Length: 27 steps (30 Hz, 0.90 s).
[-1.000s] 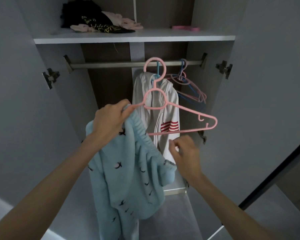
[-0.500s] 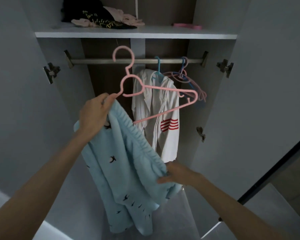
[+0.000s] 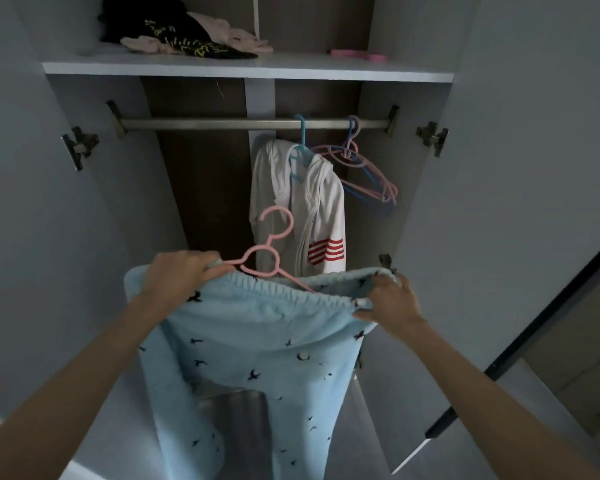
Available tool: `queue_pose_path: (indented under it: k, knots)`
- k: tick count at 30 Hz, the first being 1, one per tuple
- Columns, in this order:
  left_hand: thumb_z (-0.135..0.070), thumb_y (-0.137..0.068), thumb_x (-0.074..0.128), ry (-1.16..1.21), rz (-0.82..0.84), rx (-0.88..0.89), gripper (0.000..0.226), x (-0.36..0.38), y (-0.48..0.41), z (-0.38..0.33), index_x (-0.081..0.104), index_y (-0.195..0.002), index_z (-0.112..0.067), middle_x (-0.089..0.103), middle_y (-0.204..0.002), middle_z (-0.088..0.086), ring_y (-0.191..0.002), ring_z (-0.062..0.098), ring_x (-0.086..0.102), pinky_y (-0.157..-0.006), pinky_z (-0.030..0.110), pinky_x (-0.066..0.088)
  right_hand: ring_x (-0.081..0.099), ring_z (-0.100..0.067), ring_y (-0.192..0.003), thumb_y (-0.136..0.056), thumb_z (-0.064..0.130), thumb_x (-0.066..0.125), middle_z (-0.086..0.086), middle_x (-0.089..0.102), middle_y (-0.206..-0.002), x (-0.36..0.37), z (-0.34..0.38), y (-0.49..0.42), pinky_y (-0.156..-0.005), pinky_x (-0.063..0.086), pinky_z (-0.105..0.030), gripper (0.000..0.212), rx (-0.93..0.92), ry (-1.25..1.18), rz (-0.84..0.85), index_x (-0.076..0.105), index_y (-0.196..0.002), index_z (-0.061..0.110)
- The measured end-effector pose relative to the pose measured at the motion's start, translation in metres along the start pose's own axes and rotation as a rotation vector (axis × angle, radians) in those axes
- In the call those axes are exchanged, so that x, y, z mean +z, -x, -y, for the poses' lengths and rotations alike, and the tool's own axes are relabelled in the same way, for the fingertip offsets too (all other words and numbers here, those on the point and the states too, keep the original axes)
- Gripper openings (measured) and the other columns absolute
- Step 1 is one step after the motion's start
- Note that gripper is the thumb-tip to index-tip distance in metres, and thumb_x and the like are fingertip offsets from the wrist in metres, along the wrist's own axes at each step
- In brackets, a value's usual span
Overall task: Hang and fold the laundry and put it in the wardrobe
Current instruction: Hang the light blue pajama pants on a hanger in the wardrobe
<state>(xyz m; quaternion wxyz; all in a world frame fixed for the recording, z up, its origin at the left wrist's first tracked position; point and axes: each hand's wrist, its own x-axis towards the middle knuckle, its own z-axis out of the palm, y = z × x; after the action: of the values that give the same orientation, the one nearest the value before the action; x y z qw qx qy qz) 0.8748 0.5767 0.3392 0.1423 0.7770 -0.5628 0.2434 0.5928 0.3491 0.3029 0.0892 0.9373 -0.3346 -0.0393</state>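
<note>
Head: left hand [image 3: 181,276], right hand [image 3: 391,300] on trousers [image 3: 257,329]

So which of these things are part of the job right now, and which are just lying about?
In use: light blue trousers, left hand and right hand gripping the waistband, pink hanger partly inside it, wardrobe rail.
Lying about: white jacket on a blue hanger, empty hangers beside it, clothes pile and pink item on the shelf.

Left arm [image 3: 94,372] and right arm [image 3: 482,386] stretched forward, bare, left hand [image 3: 182,277] and right hand [image 3: 390,301] roughly level and apart, fingers curled, each gripping one end of the pants [image 3: 257,327] waistband.
</note>
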Motion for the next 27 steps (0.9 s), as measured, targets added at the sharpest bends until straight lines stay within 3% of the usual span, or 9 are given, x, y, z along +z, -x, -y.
queue_pose_path:
  k: [3, 6, 8, 11, 13, 16, 19, 21, 27]
  knots:
    - [-0.068, -0.09, 0.012, 0.001, -0.019, 0.015, 0.071, 0.009, 0.001, -0.006, 0.051, -0.059, -0.018, 0.05, -0.046, -0.001, -0.038, 0.018, 0.048, -0.039, 0.019, 0.023, 0.04, -0.025, -0.128, -0.084, 0.047, 0.06, -0.003, 0.05, -0.131, -0.007, 0.005, -0.005, -0.108, 0.028, -0.035, 0.046, -0.084, -0.211, -0.103, 0.064, -0.114, 0.012]
    - [-0.068, -0.09, 0.014, 0.059, -0.092, -0.009, 0.068, 0.007, -0.005, -0.019, 0.051, -0.06, -0.018, 0.047, -0.046, -0.004, -0.039, 0.015, 0.046, -0.038, 0.02, 0.025, 0.048, -0.03, -0.114, -0.08, 0.025, 0.067, -0.013, 0.055, -0.116, -0.021, 0.018, -0.007, -0.09, 0.043, -0.034, 0.026, -0.258, -0.442, -0.206, 0.07, -0.097, 0.005]
    - [-0.07, -0.088, 0.017, 0.117, -0.133, -0.052, 0.068, 0.004, -0.01, -0.032, 0.051, -0.06, -0.018, 0.044, -0.046, -0.007, -0.04, 0.012, 0.043, -0.039, 0.02, 0.023, 0.051, -0.03, -0.102, -0.074, 0.007, 0.067, -0.015, 0.056, -0.104, -0.035, 0.027, -0.007, -0.076, 0.043, -0.03, 0.017, -0.315, -0.489, -0.295, 0.067, -0.091, 0.003]
    - [-0.075, -0.083, 0.021, 0.248, -0.172, -0.14, 0.069, -0.001, -0.013, -0.044, 0.05, -0.057, -0.018, 0.041, -0.046, -0.011, -0.041, 0.009, 0.041, -0.039, 0.026, 0.029, 0.043, -0.017, -0.089, -0.066, -0.006, 0.064, -0.004, 0.047, -0.098, -0.054, 0.03, -0.004, -0.071, 0.036, -0.025, 0.04, -0.214, -0.676, -0.416, 0.054, -0.101, 0.011]
    - [-0.077, -0.081, 0.025, 0.329, -0.187, -0.175, 0.065, -0.005, -0.015, -0.048, 0.046, -0.054, -0.022, 0.04, -0.044, -0.011, -0.04, 0.003, 0.039, -0.04, 0.026, 0.029, 0.04, -0.017, -0.095, -0.068, -0.007, 0.065, -0.004, 0.041, -0.107, -0.061, 0.026, 0.0, -0.076, 0.039, -0.026, 0.051, -0.102, -0.751, -0.475, 0.05, -0.113, 0.011]
    - [-0.072, -0.079, 0.038, 0.439, -0.179, -0.222, 0.047, -0.011, -0.018, -0.051, 0.038, -0.051, -0.034, 0.038, -0.043, -0.011, -0.049, 0.009, 0.048, -0.043, 0.022, 0.027, 0.041, -0.021, -0.106, -0.067, 0.005, 0.078, -0.007, 0.043, -0.116, -0.067, 0.019, 0.0, -0.078, 0.045, -0.032, 0.059, -0.047, -0.746, -0.507, 0.05, -0.119, 0.015]
    - [-0.068, -0.078, 0.043, 0.473, -0.175, -0.234, 0.05, -0.008, -0.022, -0.058, 0.044, -0.052, -0.026, 0.038, -0.043, -0.01, -0.043, 0.009, 0.042, -0.044, 0.028, 0.031, 0.058, -0.027, -0.092, -0.075, 0.013, 0.073, -0.006, 0.063, -0.098, -0.074, 0.021, -0.005, -0.07, 0.044, -0.035, 0.029, -0.136, -0.599, -0.291, 0.06, -0.1, 0.016]
    - [-0.069, -0.078, 0.041, 0.451, -0.155, -0.238, 0.059, -0.004, -0.025, -0.059, 0.049, -0.055, -0.016, 0.039, -0.044, -0.008, -0.043, 0.006, 0.039, -0.044, 0.029, 0.032, 0.06, -0.03, -0.084, -0.08, 0.015, 0.069, -0.007, 0.066, -0.088, -0.073, 0.027, -0.004, -0.068, 0.044, -0.036, 0.016, -0.205, -0.568, -0.214, 0.06, -0.094, 0.014]
    - [-0.066, -0.079, 0.031, 0.442, 0.051, -0.098, 0.056, 0.007, -0.026, -0.041, 0.055, -0.075, -0.015, 0.05, -0.061, -0.004, -0.061, 0.013, 0.048, -0.054, 0.023, 0.031, 0.06, -0.024, -0.072, -0.08, 0.017, 0.069, 0.0, 0.068, -0.078, -0.072, 0.022, 0.003, -0.06, 0.045, -0.037, 0.015, -0.198, -0.73, -0.401, 0.065, -0.095, 0.019]
